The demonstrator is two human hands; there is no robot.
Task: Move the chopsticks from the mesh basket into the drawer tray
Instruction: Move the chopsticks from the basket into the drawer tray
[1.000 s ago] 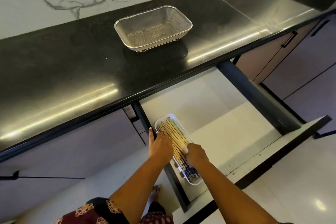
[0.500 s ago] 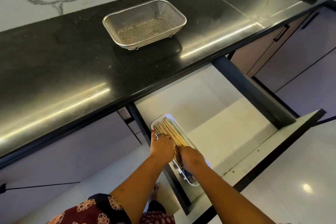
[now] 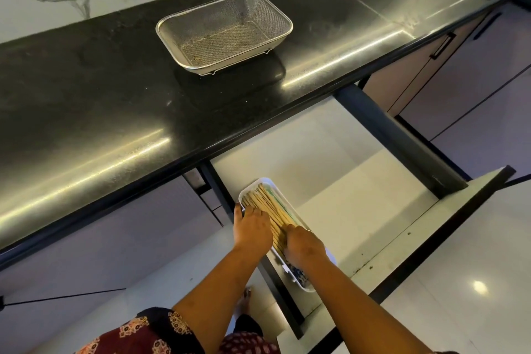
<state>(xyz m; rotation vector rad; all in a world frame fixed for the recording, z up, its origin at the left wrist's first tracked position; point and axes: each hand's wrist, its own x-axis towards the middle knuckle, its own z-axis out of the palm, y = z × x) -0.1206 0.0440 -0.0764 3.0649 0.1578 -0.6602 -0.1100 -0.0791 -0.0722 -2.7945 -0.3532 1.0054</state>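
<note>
A steel mesh basket (image 3: 224, 33) stands on the black counter with nothing in it. Below, in the open drawer, a white tray (image 3: 265, 183) lies along the left side and holds a bundle of wooden chopsticks (image 3: 268, 204) with dark patterned ends near me. My left hand (image 3: 252, 227) rests on the tray's left rim and over the chopsticks, fingers bent down onto them. My right hand (image 3: 304, 247) presses on the bundle's middle, fingers curled over it. Both hands hide part of the chopsticks.
The black counter (image 3: 115, 89) overhangs the drawer's back. The drawer (image 3: 359, 181) has a pale floor to the right of the tray, with dark side walls and a front panel at lower right. Closed cabinet doors with dark handles (image 3: 444, 46) lie to the right.
Both hands have stayed on the chopsticks in the tray, and the left thumb has come down from sticking out. The camera has shifted slightly, so the basket sits a little differently in view.
</note>
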